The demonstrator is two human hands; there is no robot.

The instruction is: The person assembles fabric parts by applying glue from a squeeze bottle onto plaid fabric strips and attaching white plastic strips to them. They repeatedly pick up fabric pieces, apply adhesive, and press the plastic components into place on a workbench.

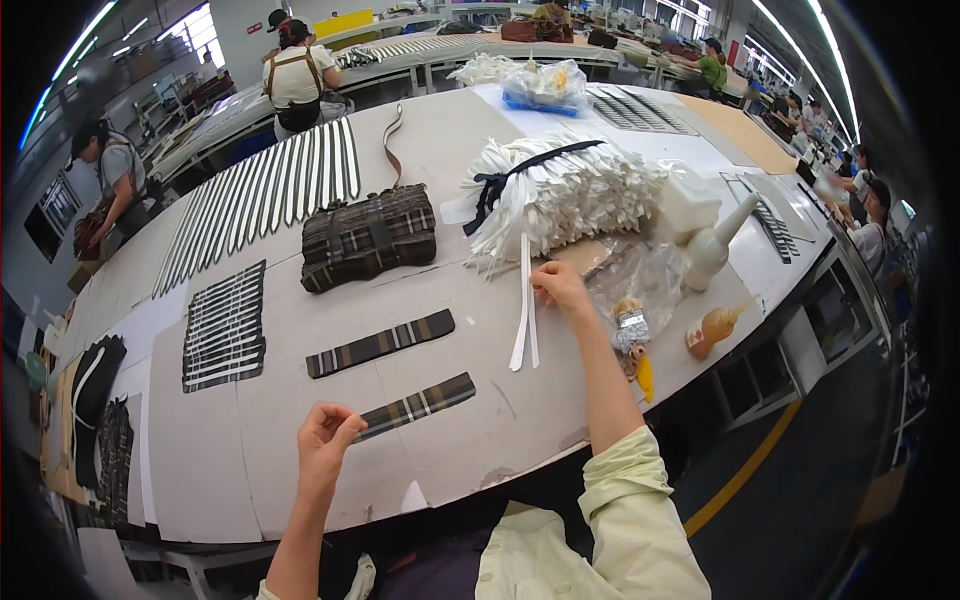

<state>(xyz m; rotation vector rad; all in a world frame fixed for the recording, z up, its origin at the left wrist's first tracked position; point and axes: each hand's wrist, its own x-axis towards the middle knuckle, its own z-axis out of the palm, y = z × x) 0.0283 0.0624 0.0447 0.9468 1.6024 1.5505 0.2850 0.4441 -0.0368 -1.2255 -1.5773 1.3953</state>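
Observation:
My right hand (560, 287) pinches the top of two thin white strips (524, 320) that hang down onto the table (480, 440), just below a big tied bundle of white strips (570, 195). My left hand (325, 440) grips the near end of a dark plaid fabric strip (420, 404) lying flat on the table. A second plaid strip (380, 343) lies a little farther away, parallel to it.
A stack of plaid pieces (368, 238) sits behind the strips. Rows of dark and white strips (225, 325) cover the table's left part. Two white and orange squeeze bottles (712, 330) and a brush stand at the right edge. Other people work at tables behind.

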